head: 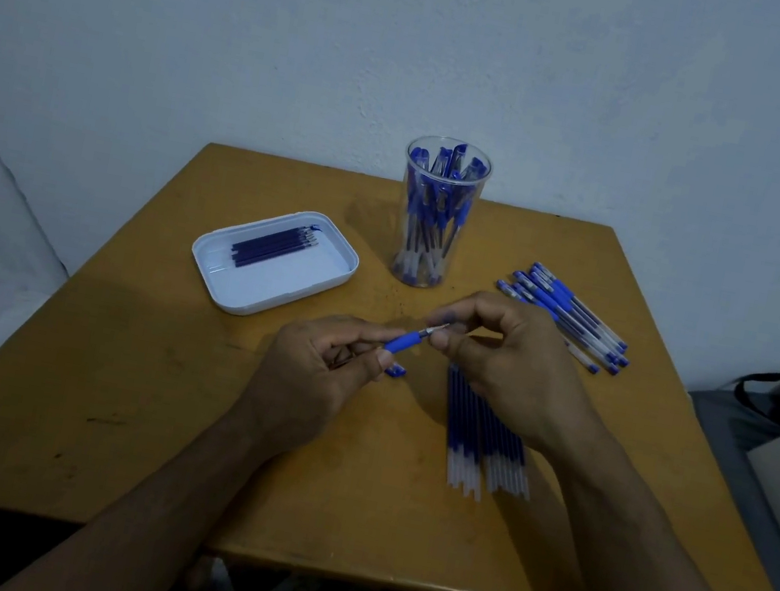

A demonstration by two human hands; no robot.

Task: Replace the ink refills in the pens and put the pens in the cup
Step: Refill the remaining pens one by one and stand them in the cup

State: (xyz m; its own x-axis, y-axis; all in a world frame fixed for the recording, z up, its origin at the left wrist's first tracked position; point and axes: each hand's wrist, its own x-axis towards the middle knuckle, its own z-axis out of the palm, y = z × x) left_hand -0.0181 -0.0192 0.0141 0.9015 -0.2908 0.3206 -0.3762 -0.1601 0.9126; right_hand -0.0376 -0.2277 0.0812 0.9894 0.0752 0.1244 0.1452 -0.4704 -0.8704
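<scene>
Head view: left hand (313,365) and right hand (506,362) both pinching pen (403,342) mid-table (149,409).

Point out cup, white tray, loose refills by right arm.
cup (428,260), head view, clear side wall.
white tray (223,284), head view, near rim.
loose refills (471,445), head view, middle of bundle.

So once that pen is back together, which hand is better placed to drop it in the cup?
Probably the left hand: it already grips the pen by its barrel, while the right hand only pinches the tip end. The cup stands just beyond both hands, so neither has a clear advantage in reach.
</scene>
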